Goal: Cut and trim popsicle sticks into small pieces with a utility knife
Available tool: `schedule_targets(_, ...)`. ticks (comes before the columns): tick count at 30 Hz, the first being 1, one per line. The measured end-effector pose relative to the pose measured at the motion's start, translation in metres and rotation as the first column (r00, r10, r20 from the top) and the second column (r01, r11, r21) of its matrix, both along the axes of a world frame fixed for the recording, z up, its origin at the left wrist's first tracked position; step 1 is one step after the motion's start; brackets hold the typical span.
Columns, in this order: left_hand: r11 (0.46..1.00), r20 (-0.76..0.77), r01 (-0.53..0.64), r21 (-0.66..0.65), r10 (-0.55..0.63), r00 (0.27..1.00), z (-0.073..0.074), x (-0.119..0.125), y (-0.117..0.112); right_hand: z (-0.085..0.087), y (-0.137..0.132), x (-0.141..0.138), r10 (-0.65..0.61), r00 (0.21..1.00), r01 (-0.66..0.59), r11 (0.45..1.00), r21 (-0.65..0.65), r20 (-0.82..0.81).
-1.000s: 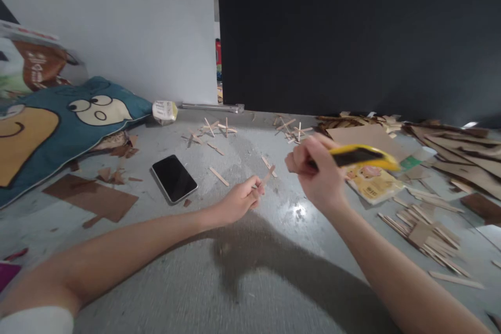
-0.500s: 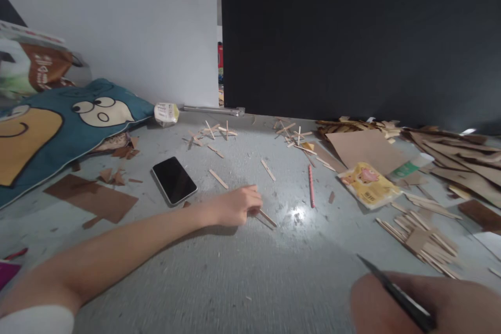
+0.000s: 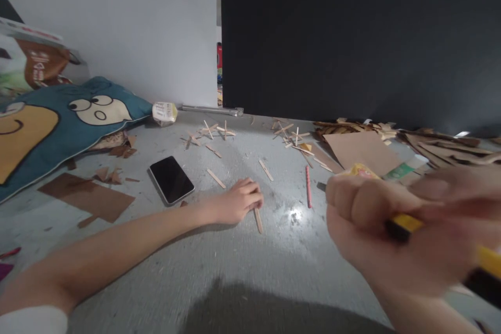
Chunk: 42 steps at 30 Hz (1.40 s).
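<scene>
My left hand (image 3: 243, 201) rests on the grey table with its fingers closed on a wooden craft stick (image 3: 258, 221). The stick lies flat, one end under the fingertips and the other pointing toward me. Large and partly blurred at the right, my right hand (image 3: 371, 240) is raised above the table, wrapped round a utility knife (image 3: 486, 274) with a black and yellow handle. A dark tip shows just past the knuckles; most of the blade is hidden. Nearby lie two loose craft sticks and a red patterned pen-like stick (image 3: 308, 187).
A phone (image 3: 171, 180) lies left of centre, beside brown cardboard (image 3: 88, 195) and a blue cartoon cushion (image 3: 78, 130). Crossed sticks (image 3: 225, 130) stand farther back. Cardboard sheets (image 3: 356, 148) and strips (image 3: 446, 151) pile up at the right, against a black panel (image 3: 352, 36).
My right hand has risen and moved forward and left with the knife, turning over. The craft stick under my left hand has swung from pointing right to pointing toward me.
</scene>
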State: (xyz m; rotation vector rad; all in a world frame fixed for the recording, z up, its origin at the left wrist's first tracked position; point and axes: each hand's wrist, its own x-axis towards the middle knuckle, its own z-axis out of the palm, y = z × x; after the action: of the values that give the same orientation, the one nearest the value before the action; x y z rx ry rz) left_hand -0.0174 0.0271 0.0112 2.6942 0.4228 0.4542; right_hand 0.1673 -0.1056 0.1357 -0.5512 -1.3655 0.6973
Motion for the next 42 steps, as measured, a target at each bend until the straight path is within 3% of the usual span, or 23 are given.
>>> schedule_targets(2,0.998,-0.010,-0.017,0.060,0.017,1.000,-0.001,-0.001,-0.002,0.004,0.020,-0.004,-0.084,0.984,0.108,0.981,0.159,-0.155)
schedule_targets(4,0.994,-0.003,-0.036,0.107,0.037,0.999,0.001,-0.002,-0.005,0.000,0.034,-0.003,-0.108,0.973,0.139,0.980,0.142,-0.206)
schedule_targets(8,0.965,0.072,-0.232,0.123,0.225,0.972,0.009,0.001,-0.021,-0.021,0.058,0.005,0.111,0.978,-0.124,0.990,-0.064,-0.178)
schedule_targets(10,0.945,0.038,-0.315,0.089,0.313,0.949,0.014,0.003,-0.031,-0.033,0.068,0.008,0.230,0.953,-0.266,0.946,-0.183,-0.198)
schedule_targets(12,0.947,-0.028,-0.314,0.075,0.316,0.948,0.016,0.003,-0.038,-0.046,0.076,0.009,0.285,0.920,-0.361,0.882,-0.304,-0.268)
schedule_targets(14,0.956,-0.067,-0.282,0.085,0.288,0.955,0.015,0.003,-0.041,-0.060,0.081,0.008,0.291,0.890,-0.420,0.820,-0.388,-0.350)
schedule_targets(17,0.961,-0.086,-0.262,0.090,0.269,0.959,0.008,0.001,-0.039,-0.079,0.086,0.004,0.243,0.858,-0.453,0.774,-0.443,-0.453)
schedule_targets(23,0.922,-0.020,-0.387,-0.011,0.387,0.922,0.002,0.002,-0.034,-0.105,0.094,-0.008,0.140,0.815,-0.473,0.721,-0.506,-0.562)
schedule_targets(29,0.942,-0.035,-0.335,0.017,0.335,0.941,0.011,0.003,-0.038,-0.118,0.093,-0.017,0.178,0.795,-0.521,0.690,-0.503,-0.579)
schedule_targets(42,0.941,-0.069,-0.339,0.002,0.338,0.939,0.014,0.003,-0.037,-0.123,0.094,-0.017,0.119,0.805,-0.481,0.704,-0.522,-0.581)
